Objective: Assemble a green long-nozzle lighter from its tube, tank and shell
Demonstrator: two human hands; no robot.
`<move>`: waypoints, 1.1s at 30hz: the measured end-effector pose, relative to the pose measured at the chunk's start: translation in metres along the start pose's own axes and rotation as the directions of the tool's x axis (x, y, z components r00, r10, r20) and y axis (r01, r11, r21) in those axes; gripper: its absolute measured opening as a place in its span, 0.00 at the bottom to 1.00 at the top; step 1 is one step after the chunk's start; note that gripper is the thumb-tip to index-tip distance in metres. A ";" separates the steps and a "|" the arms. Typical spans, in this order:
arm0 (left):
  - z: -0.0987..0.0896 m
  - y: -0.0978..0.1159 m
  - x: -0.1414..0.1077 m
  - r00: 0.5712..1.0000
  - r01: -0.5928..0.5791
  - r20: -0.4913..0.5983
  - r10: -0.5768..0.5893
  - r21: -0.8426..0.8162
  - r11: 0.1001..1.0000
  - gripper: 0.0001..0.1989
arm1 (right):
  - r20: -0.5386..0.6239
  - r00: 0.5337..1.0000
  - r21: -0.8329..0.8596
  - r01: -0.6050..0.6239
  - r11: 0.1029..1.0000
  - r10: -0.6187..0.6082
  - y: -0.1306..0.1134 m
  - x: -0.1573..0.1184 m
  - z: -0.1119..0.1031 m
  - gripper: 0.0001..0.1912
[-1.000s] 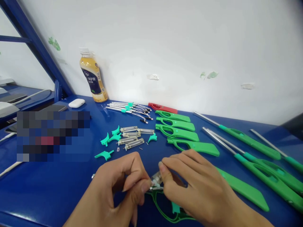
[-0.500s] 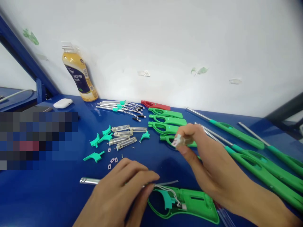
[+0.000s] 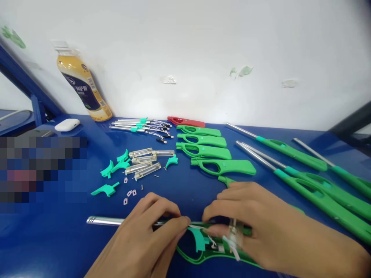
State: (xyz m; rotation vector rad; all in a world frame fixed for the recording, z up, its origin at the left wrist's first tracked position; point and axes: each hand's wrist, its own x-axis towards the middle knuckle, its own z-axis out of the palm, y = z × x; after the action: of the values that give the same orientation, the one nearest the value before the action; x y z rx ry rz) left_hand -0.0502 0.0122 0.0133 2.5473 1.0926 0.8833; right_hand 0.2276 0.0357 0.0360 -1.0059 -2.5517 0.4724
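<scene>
My left hand is closed with fingertips pinched on the metal tube assembly, near where its white wires begin. The tube's slotted end sticks out to the left. Under both hands lies an open green lighter shell, with a teal trigger and wires inside. My right hand is over the shell's right part, fingers curled round a small clear tank with a white piece at its lower end. Its thumb and index tips are near the wires; whether they touch them is unclear.
Several clear tanks, teal triggers and tiny pink clips lie left of centre. Metal tubes with wires are behind. Green shells and long lighters lie right. A bottle stands by the wall.
My right hand has come down from above the shells to the open green shell, bringing the clear tank. My left hand stays on the tube. The view has shifted slightly.
</scene>
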 end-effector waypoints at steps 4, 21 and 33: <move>-0.001 0.001 -0.001 1.000 0.006 0.002 -0.006 0.021 1.000 0.18 | 0.000 1.000 0.007 0.024 1.000 -0.024 -0.003 0.003 0.002 0.08; -0.002 0.002 -0.003 0.999 -0.005 0.034 0.003 0.080 0.997 0.17 | -0.033 0.994 -0.045 0.103 0.994 -0.104 -0.002 -0.003 0.006 0.11; 0.000 0.014 0.004 0.995 -0.067 -0.059 0.082 0.221 0.973 0.10 | 0.123 0.992 0.001 -0.019 1.000 0.019 -0.006 0.002 -0.001 0.10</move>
State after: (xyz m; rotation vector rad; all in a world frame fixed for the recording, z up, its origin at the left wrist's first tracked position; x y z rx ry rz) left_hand -0.0405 0.0051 0.0212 2.7723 1.1803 0.9203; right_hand 0.2233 0.0326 0.0399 -1.0308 -2.6511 0.5594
